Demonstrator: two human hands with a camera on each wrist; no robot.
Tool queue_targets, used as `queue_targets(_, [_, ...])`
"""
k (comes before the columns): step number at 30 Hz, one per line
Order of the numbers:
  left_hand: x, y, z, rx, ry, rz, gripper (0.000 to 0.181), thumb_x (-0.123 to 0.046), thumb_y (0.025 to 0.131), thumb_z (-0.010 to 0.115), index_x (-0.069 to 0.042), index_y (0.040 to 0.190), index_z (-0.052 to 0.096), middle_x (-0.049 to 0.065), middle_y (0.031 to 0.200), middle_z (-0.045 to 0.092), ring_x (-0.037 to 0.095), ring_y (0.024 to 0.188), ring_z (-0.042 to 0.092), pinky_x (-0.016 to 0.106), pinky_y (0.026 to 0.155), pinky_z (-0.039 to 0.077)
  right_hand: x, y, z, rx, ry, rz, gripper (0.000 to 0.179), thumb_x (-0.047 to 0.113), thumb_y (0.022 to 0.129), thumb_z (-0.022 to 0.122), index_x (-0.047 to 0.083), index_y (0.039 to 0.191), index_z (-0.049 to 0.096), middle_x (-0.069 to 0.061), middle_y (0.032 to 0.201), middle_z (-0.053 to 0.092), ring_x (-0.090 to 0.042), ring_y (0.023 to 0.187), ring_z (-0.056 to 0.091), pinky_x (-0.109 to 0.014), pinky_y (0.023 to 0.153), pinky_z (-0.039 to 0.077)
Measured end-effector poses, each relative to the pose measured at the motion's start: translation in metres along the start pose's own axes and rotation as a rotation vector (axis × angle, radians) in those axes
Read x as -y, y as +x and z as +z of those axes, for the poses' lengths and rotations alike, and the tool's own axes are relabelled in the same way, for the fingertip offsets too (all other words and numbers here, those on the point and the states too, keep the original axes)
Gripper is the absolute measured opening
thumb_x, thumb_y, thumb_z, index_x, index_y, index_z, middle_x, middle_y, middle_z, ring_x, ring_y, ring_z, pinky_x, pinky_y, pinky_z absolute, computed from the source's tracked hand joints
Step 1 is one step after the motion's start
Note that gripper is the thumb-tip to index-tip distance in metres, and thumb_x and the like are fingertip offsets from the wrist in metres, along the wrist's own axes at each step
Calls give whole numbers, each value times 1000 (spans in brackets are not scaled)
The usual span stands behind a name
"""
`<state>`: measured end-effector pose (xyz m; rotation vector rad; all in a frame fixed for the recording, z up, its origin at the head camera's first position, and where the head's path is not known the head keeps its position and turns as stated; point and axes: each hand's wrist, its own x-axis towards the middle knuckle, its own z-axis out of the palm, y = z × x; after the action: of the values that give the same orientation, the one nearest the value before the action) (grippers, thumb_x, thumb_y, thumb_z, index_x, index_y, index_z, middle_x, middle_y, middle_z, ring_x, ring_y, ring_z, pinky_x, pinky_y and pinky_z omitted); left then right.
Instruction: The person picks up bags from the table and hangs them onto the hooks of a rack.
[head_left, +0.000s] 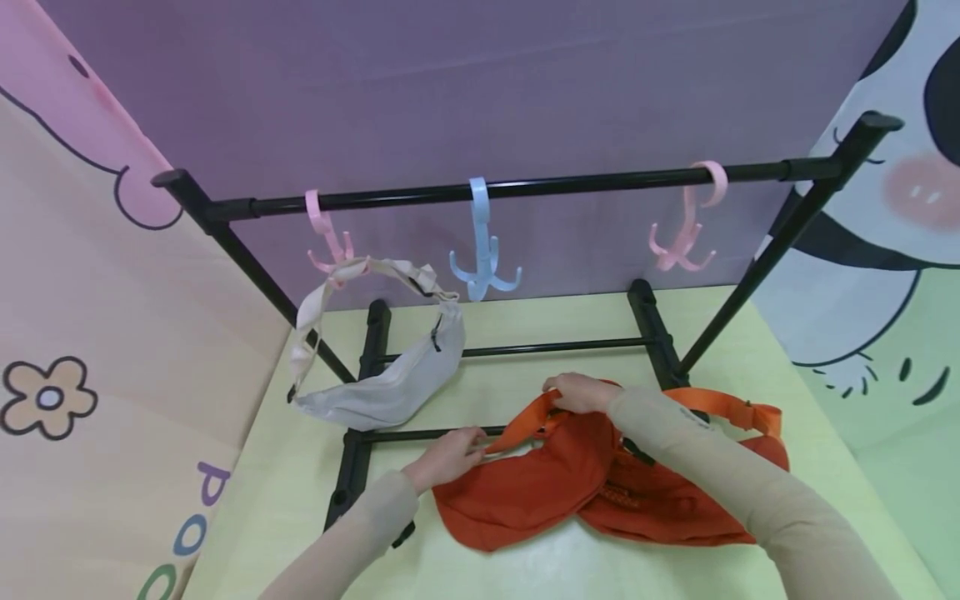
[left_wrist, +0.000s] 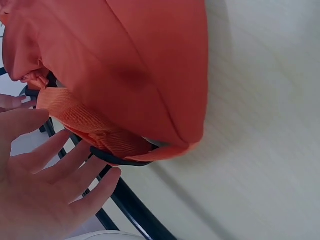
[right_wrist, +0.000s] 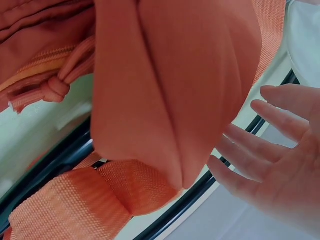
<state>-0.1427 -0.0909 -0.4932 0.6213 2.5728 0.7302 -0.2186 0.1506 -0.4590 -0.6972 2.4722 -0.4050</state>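
A red-orange waist bag (head_left: 540, 483) lies at the front of the rack in two overlapping lobes. Its orange strap (head_left: 525, 423) runs along the back of the left lobe. My left hand (head_left: 447, 458) is at the strap's left end; in the left wrist view its thumb and fingers (left_wrist: 82, 170) are spread beside the webbing. Reaching over the bag's middle, my right hand (head_left: 581, 392) is at the strap's upper end. The right wrist view shows its fingers (right_wrist: 270, 115) extended beside the bag's end. A zipper with a knotted cord pull (right_wrist: 56, 90) shows there.
A black rack (head_left: 420, 196) spans the table, with a left pink hook (head_left: 322, 225), a blue hook (head_left: 483, 250) and a right pink hook (head_left: 681, 233) on its top bar. From the left pink hook hangs a white waist bag (head_left: 405, 375). Purple cloth (head_left: 480, 92) stands behind.
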Motion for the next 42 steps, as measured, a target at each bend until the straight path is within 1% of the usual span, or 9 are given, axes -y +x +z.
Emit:
queue_targets(4, [0,1,1,9,21,-8,24,-13,86,54,-1,108,57,7,90,61,17,80,56,31,68,46,0,0,0,-4,-14,-32,21,2,87,50,1,106,58,-12,104,59,-22,94,54,-35,81,43])
queue_targets(6, [1,2,1,15,29,-12,24,-13,86,55,-1,107,58,6,87,60,15,76,55,29,65,45,0,0,0,-1,-24,-27,21,1,86,50,1,105,58,-12,102,59,-23,94,54,-35,81,43])
queue_targets(10, [4,5,3,35,39,-11,23,-12,85,55,0,105,59,4,83,60,12,71,53,27,63,44,-3,4,2,-1,-87,-25,21,1,86,50,1,106,57,-14,103,58,-26,97,53,-36,83,42])
queue_targets(14, [7,9,5,55,61,-20,21,-13,86,55,-2,103,59,4,84,61,11,72,53,26,64,44,-5,9,3,0,-134,-29,25,1,85,51,-2,109,56,-16,109,57,-30,103,52,-38,87,41])
queue_targets(21, [9,15,9,86,108,-6,21,-16,87,54,-5,102,62,4,89,63,10,73,53,26,68,44,-1,15,1,16,-145,-4,29,-1,84,50,-2,112,56,-16,112,57,-31,106,50,-39,89,39])
queue_targets(24, [9,17,12,97,102,0,21,-17,87,55,-5,101,63,2,87,63,8,69,50,23,64,42,3,16,1,28,-146,16,26,-1,84,50,-1,109,58,-14,110,58,-29,103,52,-39,88,40])
queue_targets(31, [6,21,13,119,94,-13,25,-15,87,54,-7,109,62,1,86,63,7,61,45,21,58,38,6,16,0,42,-145,82,24,-5,84,48,2,104,60,-11,106,58,-25,98,53,-35,81,43])
queue_targets(37, [4,19,10,115,89,-18,15,-16,86,56,-9,96,65,-4,77,59,7,62,44,22,60,37,5,14,-3,27,-131,61,22,-5,83,49,1,99,61,-10,101,59,-23,93,54,-33,78,44])
queue_targets(42, [5,15,2,92,53,-14,11,-17,87,54,-11,79,59,-6,61,46,8,55,39,22,53,34,3,11,-7,-35,-132,-6,20,-5,80,50,1,93,64,-10,98,60,-21,87,54,-32,76,44])
